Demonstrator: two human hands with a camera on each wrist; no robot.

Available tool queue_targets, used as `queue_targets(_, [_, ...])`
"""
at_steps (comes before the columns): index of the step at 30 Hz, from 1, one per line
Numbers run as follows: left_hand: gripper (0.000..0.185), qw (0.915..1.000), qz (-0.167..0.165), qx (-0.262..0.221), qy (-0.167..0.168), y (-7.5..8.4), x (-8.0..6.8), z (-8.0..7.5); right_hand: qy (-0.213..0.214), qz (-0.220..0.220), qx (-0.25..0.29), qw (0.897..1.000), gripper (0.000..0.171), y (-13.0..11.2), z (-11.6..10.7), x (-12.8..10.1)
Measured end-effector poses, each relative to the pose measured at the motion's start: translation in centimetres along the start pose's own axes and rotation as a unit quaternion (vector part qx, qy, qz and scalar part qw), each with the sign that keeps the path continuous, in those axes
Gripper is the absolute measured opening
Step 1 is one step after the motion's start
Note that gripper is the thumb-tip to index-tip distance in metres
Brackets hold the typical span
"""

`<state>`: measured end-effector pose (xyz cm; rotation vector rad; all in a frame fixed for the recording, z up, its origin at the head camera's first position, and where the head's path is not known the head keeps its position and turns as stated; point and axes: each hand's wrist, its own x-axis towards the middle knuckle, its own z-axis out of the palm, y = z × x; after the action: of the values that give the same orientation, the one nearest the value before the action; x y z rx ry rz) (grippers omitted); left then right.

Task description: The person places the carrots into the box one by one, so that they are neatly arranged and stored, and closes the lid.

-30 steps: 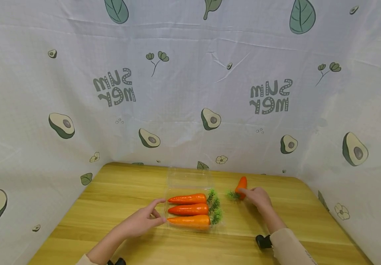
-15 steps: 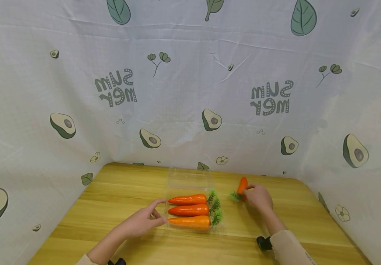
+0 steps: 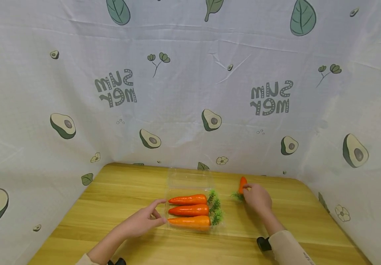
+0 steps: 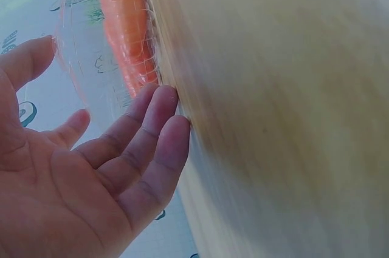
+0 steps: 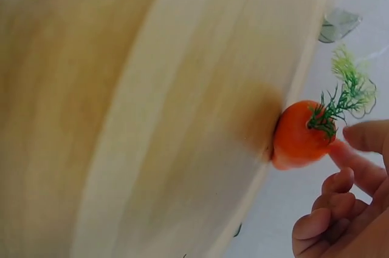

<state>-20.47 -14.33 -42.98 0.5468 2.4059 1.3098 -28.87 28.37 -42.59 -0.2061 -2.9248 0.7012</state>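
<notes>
My left hand (image 3: 142, 221) has its fingers spread at the left edge of a clear plastic clamshell box (image 3: 165, 211), fingertips touching or very close. Three orange carrots lie in the box: the back carrot (image 3: 187, 200), the middle carrot (image 3: 188, 210) and the front carrot (image 3: 190, 222), tips left, green tops right. To the right of the box, my right hand (image 3: 258, 198) reaches a fourth carrot (image 5: 301, 133) lying on the table. In the right wrist view the index finger meets this carrot while the thumb is beside its leafy top (image 5: 328, 112); whether they pinch it is unclear.
The box's transparent lid (image 3: 190, 178) stands open toward the back. Everything rests on a wooden table (image 3: 127, 182). A white printed curtain (image 3: 177, 92) surrounds its back and sides. Beige sleeves (image 3: 290, 246) and black wrist mounts (image 3: 264, 243) show at the front.
My right index finger has bent and the hand has drawn closer round the loose carrot. That carrot has turned slightly, its leafy top shifting right. The left hand and the box stay put.
</notes>
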Motion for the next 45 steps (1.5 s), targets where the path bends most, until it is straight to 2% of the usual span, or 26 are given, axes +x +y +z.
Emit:
queue_targets(10, [0.071, 1.0000, 0.002, 0.003, 0.002, -0.2, 0.1, 0.1, 0.025, -0.001, -0.027, 0.999, 0.039, 0.3, 0.4, 0.6])
queue_targets(16, [0.071, 1.0000, -0.001, 0.003, 0.001, -0.1, 0.1, 0.0, 0.006, 0.022, -0.020, 1.000, 0.049, 0.5, 0.3, 0.8])
queue_targets(24, [0.072, 1.0000, -0.001, 0.000, -0.001, 0.1, 0.0, -0.1, -0.011, 0.027, -0.022, 0.999, 0.055, 0.8, 0.1, 0.7])
queue_targets(37, [0.071, 0.9999, -0.003, -0.013, -0.003, -0.1, -0.1, 0.1, -0.031, 0.038, -0.010, 0.999, 0.055, 1.2, -0.1, 0.3])
queue_targets(45, [0.071, 1.0000, -0.005, -0.006, 0.000, 0.2, 0.0, 0.0, -0.042, 0.050, -0.011, 0.998, 0.044, 1.1, -0.4, 0.3])
